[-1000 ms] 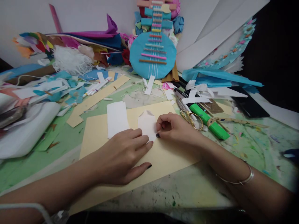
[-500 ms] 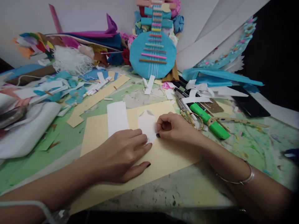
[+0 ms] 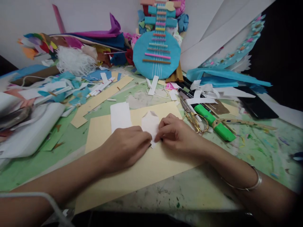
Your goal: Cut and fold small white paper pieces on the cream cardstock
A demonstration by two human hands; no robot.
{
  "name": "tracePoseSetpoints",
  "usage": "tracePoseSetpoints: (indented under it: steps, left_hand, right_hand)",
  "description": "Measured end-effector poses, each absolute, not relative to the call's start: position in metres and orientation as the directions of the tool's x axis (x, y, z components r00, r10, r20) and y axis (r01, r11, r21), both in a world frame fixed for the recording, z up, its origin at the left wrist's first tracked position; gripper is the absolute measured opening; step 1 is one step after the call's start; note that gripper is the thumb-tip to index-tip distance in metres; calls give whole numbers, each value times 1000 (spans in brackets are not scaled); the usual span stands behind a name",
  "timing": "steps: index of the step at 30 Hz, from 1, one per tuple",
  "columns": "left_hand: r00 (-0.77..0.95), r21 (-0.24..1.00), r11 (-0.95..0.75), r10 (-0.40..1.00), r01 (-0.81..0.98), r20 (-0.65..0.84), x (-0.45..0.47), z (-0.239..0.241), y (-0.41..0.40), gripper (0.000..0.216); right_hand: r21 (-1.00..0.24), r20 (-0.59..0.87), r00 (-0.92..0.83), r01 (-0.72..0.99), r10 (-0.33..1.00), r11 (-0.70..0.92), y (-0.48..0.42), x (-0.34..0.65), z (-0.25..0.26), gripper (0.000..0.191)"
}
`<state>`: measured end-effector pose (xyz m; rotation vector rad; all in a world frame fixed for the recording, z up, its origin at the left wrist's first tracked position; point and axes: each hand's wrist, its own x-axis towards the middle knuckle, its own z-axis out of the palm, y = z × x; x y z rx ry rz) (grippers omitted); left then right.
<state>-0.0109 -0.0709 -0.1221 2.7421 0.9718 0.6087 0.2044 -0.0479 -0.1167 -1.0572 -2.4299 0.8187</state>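
Note:
A small white paper piece with a pointed top lies on a large cream sheet in the middle of the table. My left hand has its fingers curled and pinches the piece's lower left edge. My right hand is closed too, its fingertips gripping the lower right edge of the same piece. The two hands meet at the bottom of the piece and hide it there. A white paper rectangle lies just left of them on the cream sheet.
Gold-handled scissors and a green marker lie right of my right hand. A blue paper guitar leans at the back. Coloured paper scraps cover the left side, white sheets the back right. A dark phone lies far right.
My left hand has gone from lying flat on the cream sheet to curling its fingers onto the white piece. My right hand shifted slightly left to meet it.

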Motion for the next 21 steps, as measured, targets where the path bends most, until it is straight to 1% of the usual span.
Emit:
tracePoseSetpoints:
  steps: [2,5,6,7,10,13,17,21]
  left_hand:
    - [660,392,-719,690,574,297,-9,-123,-66,9]
    - [612,545,-620,757,565,228,-6,-125,-62,15]
    - [612,575,-597,765,559,200,-5,-125,-62,16]
    - [612,598,-578,770,555,177,-5,-125,-62,16]
    - [621,646,-542,773,537,132,-3,-124,-62,16]
    - [608,657,-514,787,551,106,-3,-123,-61,16]
    - [545,638,-473,833,608,98,-5,-123,-57,18]
    - [499,689,-403,864,602,69,-6,-123,-53,15]
  right_hand:
    - [-635,78,-635,563,769,529,-51,202,-115,26]
    - [-615,61,-601,606,797,504,-55,197,-115,7]
    - [-600,58,-591,623,804,501,-57,195,-115,5]
    - [-585,55,-585,638,810,500,-58,194,-116,7]
    - [-562,33,-561,674,827,480,-60,190,-118,11]
    - [-574,3,-531,693,848,436,-59,189,-120,11]
    - [-590,-29,-499,708,866,388,-58,188,-119,11]
    - [-592,-46,-486,717,873,368,-59,186,-118,10]
